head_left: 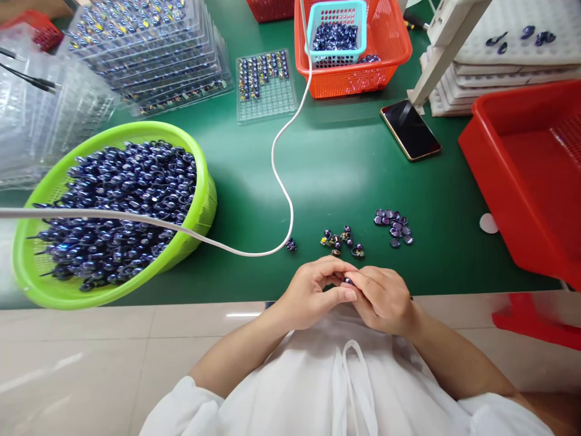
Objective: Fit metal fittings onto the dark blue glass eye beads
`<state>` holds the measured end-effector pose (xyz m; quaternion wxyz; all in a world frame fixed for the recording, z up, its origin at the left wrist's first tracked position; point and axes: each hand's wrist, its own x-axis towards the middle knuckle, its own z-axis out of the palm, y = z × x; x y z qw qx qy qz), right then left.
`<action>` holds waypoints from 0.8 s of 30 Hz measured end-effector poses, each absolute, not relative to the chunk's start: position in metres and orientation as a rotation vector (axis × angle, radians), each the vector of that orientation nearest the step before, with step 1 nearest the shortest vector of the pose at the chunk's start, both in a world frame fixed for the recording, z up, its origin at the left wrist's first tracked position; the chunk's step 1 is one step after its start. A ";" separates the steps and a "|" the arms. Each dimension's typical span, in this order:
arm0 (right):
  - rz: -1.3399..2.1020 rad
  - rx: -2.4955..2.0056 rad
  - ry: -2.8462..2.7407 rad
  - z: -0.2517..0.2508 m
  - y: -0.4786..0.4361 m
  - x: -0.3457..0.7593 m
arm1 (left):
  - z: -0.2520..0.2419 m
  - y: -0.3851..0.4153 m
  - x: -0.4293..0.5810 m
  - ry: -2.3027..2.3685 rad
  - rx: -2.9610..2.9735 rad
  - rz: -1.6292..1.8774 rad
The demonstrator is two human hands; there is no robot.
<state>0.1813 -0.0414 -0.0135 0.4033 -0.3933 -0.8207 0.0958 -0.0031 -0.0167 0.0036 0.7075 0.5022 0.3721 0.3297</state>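
Note:
My left hand (315,292) and my right hand (384,297) meet at the table's front edge, fingertips touching. Between them they pinch a small glossy dark-blue part (348,281), mostly covered by the fingers. Just beyond lie several dark-blue pieces with yellow-green bits (336,241), which look like earphone halves with circuit boards. To their right is a loose group of flat oval dark-blue covers (394,227). A tiny cluster of dark pieces (291,244) sits to the left, close to a white cable (276,163).
On the left, a green basket (209,209) is heaped with dark-blue looped parts. Behind it are stacked clear trays (181,60) and a part-filled tray (267,103). An orange basket (354,82), a phone (411,130) and a red bin (494,181) stand at back and right.

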 end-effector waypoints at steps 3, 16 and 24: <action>0.276 -1.011 -2.059 -0.016 -0.043 0.180 | 0.003 -0.018 -0.004 0.828 1.000 0.690; 0.829 -0.924 -2.037 0.001 -0.040 0.166 | 0.046 -0.016 -0.091 1.248 1.559 0.909; 0.412 -1.443 -1.798 -0.003 -0.026 0.216 | 0.068 0.041 -0.204 2.278 1.774 1.523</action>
